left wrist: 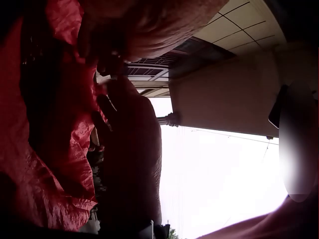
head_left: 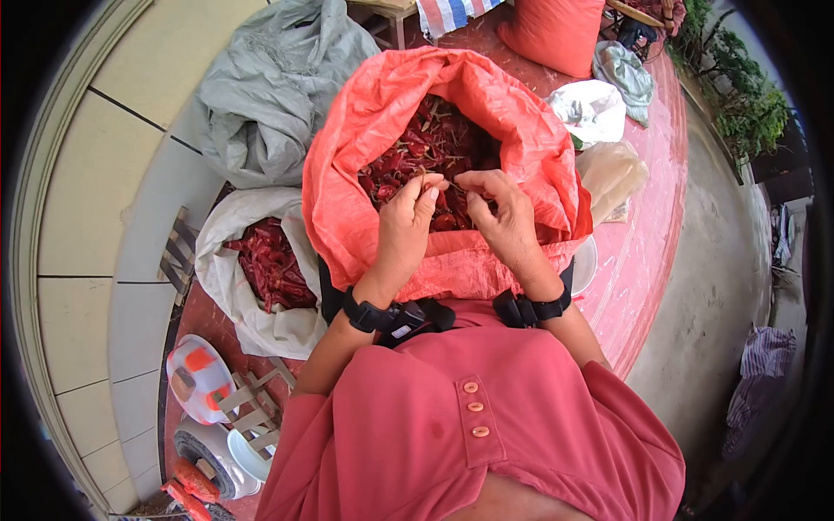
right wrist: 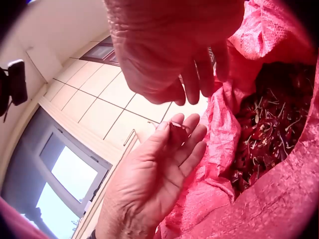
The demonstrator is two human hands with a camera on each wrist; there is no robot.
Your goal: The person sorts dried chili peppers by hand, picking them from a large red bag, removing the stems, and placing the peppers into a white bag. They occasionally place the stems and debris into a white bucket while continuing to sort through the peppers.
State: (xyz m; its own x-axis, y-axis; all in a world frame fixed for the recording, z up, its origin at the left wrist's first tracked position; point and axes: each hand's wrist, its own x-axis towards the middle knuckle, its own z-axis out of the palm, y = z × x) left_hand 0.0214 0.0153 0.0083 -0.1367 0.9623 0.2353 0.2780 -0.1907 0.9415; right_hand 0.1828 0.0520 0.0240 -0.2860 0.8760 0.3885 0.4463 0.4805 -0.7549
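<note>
Over the mouth of a large red woven sack (head_left: 343, 165), both hands are close together. In the right wrist view the left hand (right wrist: 144, 179) pinches a dark red chili pepper (right wrist: 178, 133) by thumb and fingertips, its thin stem sticking up. Just above it is the right hand (right wrist: 174, 45), fingers loosely bent and apart from the pepper, with nothing visible in them. From the head view, the left hand (head_left: 405, 221) is palm inward and the right hand (head_left: 506, 217) faces it. Dried red chili peppers with pale stems (right wrist: 274, 132) lie inside the sack.
Left of the red sack stands a white sack (head_left: 234, 300) of red chili peppers, with a grey sack (head_left: 265, 95) behind it. A full red sack (head_left: 556, 35) and white bag (head_left: 591, 111) sit further back. Plastic basins (head_left: 250, 456) are at lower left.
</note>
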